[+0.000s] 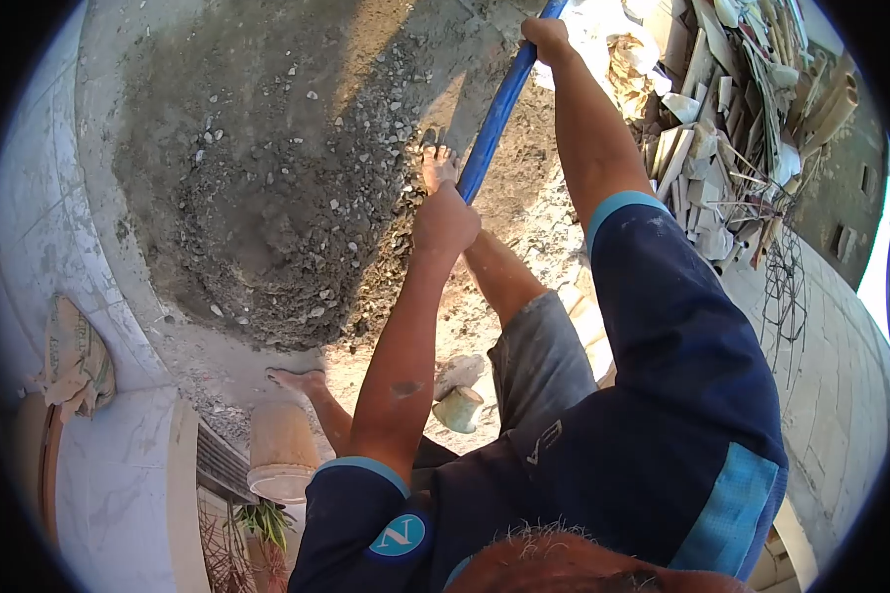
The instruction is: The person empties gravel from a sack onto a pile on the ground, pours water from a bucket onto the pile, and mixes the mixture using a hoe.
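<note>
A blue pole (pixel 504 114) runs diagonally across the upper middle of the head view, its far end beyond the top edge. My left hand (pixel 445 219) is closed around its near end, just behind my bare foot (pixel 439 168). Farther up the pole, my right hand (pixel 547 40) is wrapped round it near the top edge. A wide heap of wet grey mix with small stones (pixel 267 198) covers the ground left of the pole. My other bare foot (pixel 299 381) stands at the near edge of this heap.
A dusty bucket (pixel 283 455) stands lower left, near a plant (pixel 265 520). A small pale container (pixel 458 409) lies beside my legs. At far left is a crumpled sack (pixel 77 361). Debris (pixel 707 128) is piled upper right, with tangled wire (pixel 785 296) below it.
</note>
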Motion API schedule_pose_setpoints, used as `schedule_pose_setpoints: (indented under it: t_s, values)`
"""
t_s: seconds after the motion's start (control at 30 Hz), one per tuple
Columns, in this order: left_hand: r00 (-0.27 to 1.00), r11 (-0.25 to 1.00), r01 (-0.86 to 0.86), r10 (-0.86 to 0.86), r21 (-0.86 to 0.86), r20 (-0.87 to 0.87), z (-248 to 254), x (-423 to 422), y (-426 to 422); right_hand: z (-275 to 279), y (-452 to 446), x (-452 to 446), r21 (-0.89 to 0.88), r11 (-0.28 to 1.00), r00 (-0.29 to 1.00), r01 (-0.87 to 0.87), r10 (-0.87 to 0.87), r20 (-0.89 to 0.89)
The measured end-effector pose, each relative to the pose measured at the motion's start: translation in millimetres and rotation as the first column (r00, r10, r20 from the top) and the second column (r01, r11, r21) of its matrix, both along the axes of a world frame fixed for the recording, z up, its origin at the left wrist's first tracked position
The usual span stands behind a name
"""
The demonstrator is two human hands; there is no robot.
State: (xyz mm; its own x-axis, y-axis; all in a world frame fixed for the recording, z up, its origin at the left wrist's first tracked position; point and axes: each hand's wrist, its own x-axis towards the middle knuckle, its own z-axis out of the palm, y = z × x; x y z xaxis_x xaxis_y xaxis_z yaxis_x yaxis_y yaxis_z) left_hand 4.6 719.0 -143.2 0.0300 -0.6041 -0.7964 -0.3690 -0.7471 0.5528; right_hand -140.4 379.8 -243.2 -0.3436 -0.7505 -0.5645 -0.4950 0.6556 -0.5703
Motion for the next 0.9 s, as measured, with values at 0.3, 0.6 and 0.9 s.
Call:
schedule_pose_setpoints:
  t_s: [0.3,0.6,0.9]
  values:
    - [0.990,0.975,0.092,-0.111,0.202,0.082,140.9,88.6,68.6,35.1,122.7,71.1,0.226,0.972,0.989,0.058,-0.087,0.118]
    - [0.980,0.952,-0.048,-0.014,0.301,0.201,211.4,156.8,320.8,29.0,399.2,196.7,0.319,0.945,0.986,-0.074,0.022,0.164]
    - [0.950,0.915,-0.177,0.062,0.363,0.307,308.9,163.6,607.7,250.6,634.9,209.2,0.473,0.800,0.904,-0.369,0.192,0.381]
